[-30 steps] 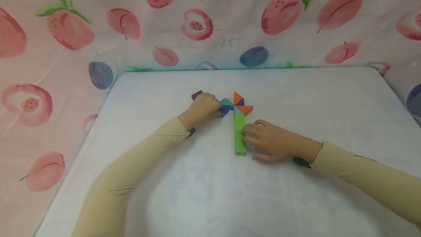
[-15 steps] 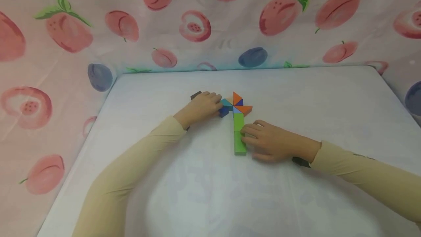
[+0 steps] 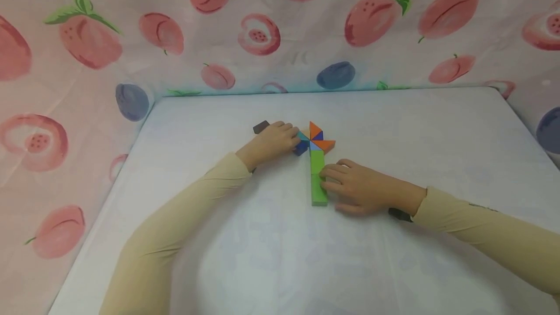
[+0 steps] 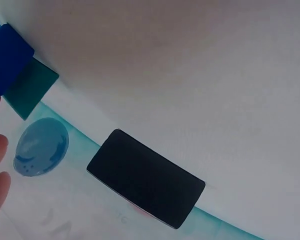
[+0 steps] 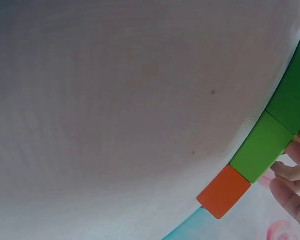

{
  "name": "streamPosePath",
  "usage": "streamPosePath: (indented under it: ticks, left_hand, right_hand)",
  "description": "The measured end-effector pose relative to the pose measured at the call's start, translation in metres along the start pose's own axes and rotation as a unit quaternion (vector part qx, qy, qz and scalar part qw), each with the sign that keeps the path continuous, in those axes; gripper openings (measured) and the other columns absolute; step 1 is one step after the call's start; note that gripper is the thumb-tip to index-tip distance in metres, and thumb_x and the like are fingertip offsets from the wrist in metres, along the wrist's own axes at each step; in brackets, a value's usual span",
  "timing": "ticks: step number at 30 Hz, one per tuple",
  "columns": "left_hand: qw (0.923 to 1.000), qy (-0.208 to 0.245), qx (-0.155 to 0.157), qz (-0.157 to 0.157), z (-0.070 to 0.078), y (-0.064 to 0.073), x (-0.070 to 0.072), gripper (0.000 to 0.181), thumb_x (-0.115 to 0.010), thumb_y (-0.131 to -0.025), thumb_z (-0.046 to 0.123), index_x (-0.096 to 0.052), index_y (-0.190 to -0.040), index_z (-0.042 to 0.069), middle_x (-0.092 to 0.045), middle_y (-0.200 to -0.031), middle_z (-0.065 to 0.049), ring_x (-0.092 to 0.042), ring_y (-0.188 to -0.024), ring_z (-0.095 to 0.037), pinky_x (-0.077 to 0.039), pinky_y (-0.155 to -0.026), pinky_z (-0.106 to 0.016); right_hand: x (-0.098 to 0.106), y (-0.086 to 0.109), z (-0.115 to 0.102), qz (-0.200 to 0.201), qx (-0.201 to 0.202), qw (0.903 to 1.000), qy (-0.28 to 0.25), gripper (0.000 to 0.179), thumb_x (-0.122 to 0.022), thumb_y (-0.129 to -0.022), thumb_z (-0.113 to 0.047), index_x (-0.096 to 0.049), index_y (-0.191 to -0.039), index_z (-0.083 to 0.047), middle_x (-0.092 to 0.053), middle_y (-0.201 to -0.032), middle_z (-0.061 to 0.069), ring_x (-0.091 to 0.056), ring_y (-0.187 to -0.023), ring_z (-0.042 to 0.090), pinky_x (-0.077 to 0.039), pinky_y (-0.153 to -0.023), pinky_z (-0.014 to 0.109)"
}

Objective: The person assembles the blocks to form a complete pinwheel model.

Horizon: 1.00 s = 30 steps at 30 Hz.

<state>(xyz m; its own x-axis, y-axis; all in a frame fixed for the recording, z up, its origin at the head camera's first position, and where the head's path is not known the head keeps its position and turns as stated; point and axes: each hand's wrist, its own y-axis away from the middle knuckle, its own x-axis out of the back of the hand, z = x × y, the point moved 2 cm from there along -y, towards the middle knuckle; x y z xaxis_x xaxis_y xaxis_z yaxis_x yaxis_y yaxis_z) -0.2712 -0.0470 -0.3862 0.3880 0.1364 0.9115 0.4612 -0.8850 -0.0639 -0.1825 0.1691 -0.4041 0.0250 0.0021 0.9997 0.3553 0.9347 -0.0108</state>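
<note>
Near the table's middle lies a pinwheel shape of small triangular blocks, among them an orange triangle (image 3: 315, 130) and a teal triangle (image 3: 304, 136), with a light green block (image 3: 317, 162) and a second green block (image 3: 319, 194) in line below. My left hand (image 3: 272, 143) pinches a dark blue block (image 3: 300, 148) against the pinwheel's left side; in the left wrist view this blue block (image 4: 10, 57) stands before a teal block (image 4: 32, 89). My right hand (image 3: 365, 188) rests its fingertips on the right side of the green blocks, thumb apart; its fingers (image 5: 290, 200) show in the right wrist view.
A dark block (image 3: 260, 127) lies just behind my left hand, apart from the pinwheel. The white table (image 3: 271, 256) meets a fruit-patterned cloth (image 3: 302, 28) at its back and left edges.
My left hand has shifted slightly right with the dark blue block, bringing it closer to the pinwheel's centre and covering more of the teal triangle. My right hand has stayed in place.
</note>
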Motion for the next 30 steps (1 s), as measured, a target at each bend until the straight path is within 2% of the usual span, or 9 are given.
streamPosePath:
  ticks: [13,18,30]
  left_hand:
    - [0.9990,0.031,0.028,0.017,0.0030,-0.0038,-0.0026,0.015,-0.060,-0.091,0.021,-0.069,-0.098,0.012,-0.067,-0.095,-0.001,-0.063,-0.088,-0.017,-0.051,-0.084,-0.029]
    - [0.9990,0.033,0.029,0.013,0.0030,-0.0037,-0.0030,0.020,-0.061,-0.091,0.028,-0.069,-0.100,0.012,-0.066,-0.096,-0.001,-0.063,-0.090,-0.017,-0.050,-0.085,-0.029]
    - [0.9983,0.052,0.027,0.000,0.0027,-0.0022,-0.0041,0.023,-0.062,-0.089,0.029,-0.068,-0.104,0.011,-0.066,-0.102,-0.002,-0.062,-0.094,-0.017,-0.050,-0.086,-0.029]
  right_hand:
    - [-0.0006,-0.0005,-0.0002,-0.001,0.001,1.0000,0.000,0.048,-0.056,-0.088,-0.043,-0.050,-0.125,-0.013,-0.052,-0.130,0.007,-0.045,-0.124,0.025,-0.040,-0.100,0.045]
    - [-0.0008,-0.0007,-0.0002,0.000,0.001,1.0000,-0.002,0.048,-0.057,-0.088,-0.043,-0.050,-0.125,-0.013,-0.052,-0.130,0.007,-0.045,-0.124,0.025,-0.040,-0.100,0.045]
    - [0.0013,-0.0010,-0.0007,-0.007,-0.002,1.0000,-0.003,0.049,-0.056,-0.088,-0.043,-0.050,-0.127,-0.013,-0.052,-0.131,0.007,-0.045,-0.125,0.025,-0.040,-0.101,0.046]
